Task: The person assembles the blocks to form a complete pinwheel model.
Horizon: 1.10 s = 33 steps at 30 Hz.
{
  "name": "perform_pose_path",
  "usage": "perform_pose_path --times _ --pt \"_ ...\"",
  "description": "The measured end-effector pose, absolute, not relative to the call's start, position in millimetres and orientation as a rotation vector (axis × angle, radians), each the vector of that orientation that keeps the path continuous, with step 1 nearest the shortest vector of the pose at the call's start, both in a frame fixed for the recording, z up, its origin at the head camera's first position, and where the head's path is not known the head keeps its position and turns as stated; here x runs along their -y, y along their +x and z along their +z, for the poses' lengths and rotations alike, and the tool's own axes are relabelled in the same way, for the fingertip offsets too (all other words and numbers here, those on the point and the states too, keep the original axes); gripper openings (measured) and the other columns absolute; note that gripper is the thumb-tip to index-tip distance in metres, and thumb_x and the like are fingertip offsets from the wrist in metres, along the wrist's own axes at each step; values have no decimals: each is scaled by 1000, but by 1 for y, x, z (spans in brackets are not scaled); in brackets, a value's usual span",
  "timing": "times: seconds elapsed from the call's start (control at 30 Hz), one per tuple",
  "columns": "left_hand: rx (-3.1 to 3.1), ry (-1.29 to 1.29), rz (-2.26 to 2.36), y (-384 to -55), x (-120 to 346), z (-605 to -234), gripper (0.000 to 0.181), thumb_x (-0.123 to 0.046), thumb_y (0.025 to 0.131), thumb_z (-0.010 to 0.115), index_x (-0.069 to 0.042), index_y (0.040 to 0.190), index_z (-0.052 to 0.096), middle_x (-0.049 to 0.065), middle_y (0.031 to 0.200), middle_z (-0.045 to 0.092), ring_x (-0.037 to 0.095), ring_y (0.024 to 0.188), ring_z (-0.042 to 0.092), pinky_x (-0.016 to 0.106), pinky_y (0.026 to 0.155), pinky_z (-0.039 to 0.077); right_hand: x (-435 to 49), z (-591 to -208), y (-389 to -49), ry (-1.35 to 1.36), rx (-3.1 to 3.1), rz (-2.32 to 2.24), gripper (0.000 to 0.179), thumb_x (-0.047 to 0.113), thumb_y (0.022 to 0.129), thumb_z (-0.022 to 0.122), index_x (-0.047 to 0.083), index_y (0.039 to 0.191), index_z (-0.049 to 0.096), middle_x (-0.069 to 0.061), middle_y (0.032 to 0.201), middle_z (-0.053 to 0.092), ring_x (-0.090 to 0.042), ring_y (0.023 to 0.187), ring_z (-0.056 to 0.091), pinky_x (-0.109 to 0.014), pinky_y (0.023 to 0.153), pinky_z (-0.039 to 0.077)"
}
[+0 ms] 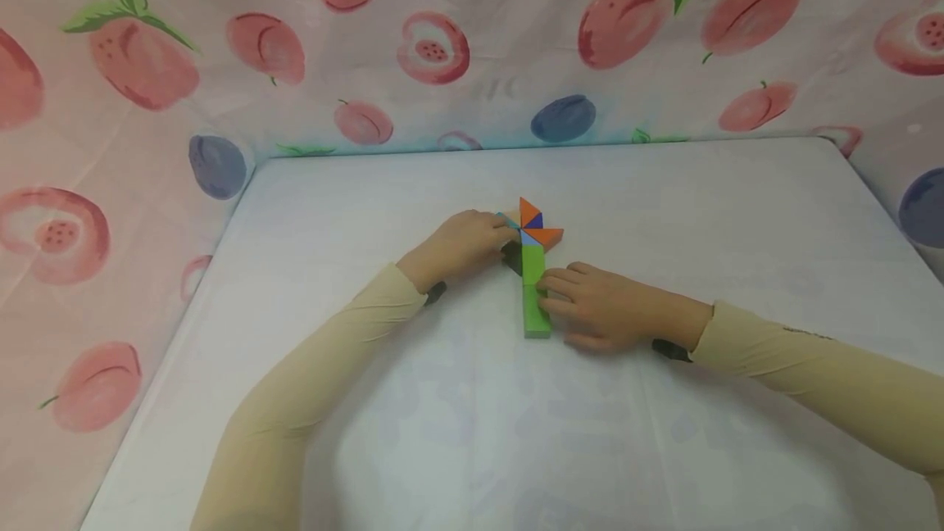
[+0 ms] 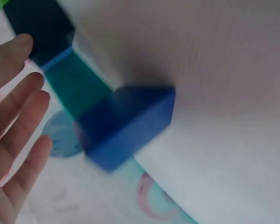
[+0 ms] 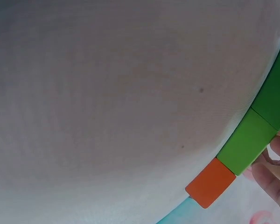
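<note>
Coloured blocks lie together on the table like a pinwheel on a stick. In the head view its wheel has orange triangular blocks (image 1: 546, 235), a dark blue block (image 1: 537, 221), a light blue block (image 1: 530, 239) and a dark piece (image 1: 512, 258). Two green blocks (image 1: 534, 265) form the stick. My left hand (image 1: 468, 244) touches the wheel's left side, partly covering it; the left wrist view shows its thumb against a dark block (image 2: 39, 30), with a blue triangular block (image 2: 130, 126) beyond. With extended fingers, my right hand (image 1: 605, 310) touches the green stick's right side.
A white-covered table (image 1: 413, 433) spreads around the blocks. Behind it and at the sides hangs a fruit-patterned cloth (image 1: 501, 88).
</note>
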State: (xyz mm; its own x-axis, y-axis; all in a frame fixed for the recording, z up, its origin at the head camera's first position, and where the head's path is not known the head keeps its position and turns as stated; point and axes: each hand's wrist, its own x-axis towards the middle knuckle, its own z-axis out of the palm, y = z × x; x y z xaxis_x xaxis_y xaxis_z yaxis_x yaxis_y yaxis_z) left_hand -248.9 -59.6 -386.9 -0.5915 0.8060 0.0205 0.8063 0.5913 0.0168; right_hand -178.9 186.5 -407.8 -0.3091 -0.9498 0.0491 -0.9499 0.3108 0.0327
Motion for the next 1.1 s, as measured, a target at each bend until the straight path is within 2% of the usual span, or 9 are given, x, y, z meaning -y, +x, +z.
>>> perform_pose_path --times 0.2,0.3,0.43,0.7,1.1 --pt "2888 -1282 -128 -248 87 -380 25 -19 85 66 -13 109 67 4 100 66 21 91 62 35 86 50 -187 -407 -178 1806 2524 -15 44 36 86 58 12 122 50 -8 126 54 -25 119 48 -42 95 45" --pt "2936 -1242 -106 -247 99 -380 27 -22 84 66 -14 110 67 4 100 65 22 91 62 37 87 49 -187 -406 -178 1803 2533 -25 44 37 87 58 12 122 51 -8 126 54 -25 120 48 -43 96 45" --pt "2964 -1223 -110 -247 106 -383 30 -18 83 65 -14 112 65 5 100 65 22 89 62 38 86 50 -187 -406 -177 1802 2535 -27 44 37 87 58 11 123 51 -8 126 54 -25 120 48 -43 96 45" --pt "2868 -1326 -146 -251 98 -389 31 -7 81 68 -11 112 67 5 105 66 22 95 63 36 89 50 -186 -406 -177 1805 2539 -14 44 36 87 58 11 122 50 -8 126 54 -25 120 48 -43 96 45" --pt "2774 -1398 -70 -257 76 -392 30 -11 83 69 -13 113 67 6 111 65 21 102 62 33 92 49 -186 -407 -179 1813 2505 8 44 36 86 58 11 122 50 -9 125 54 -25 119 48 -43 95 44"
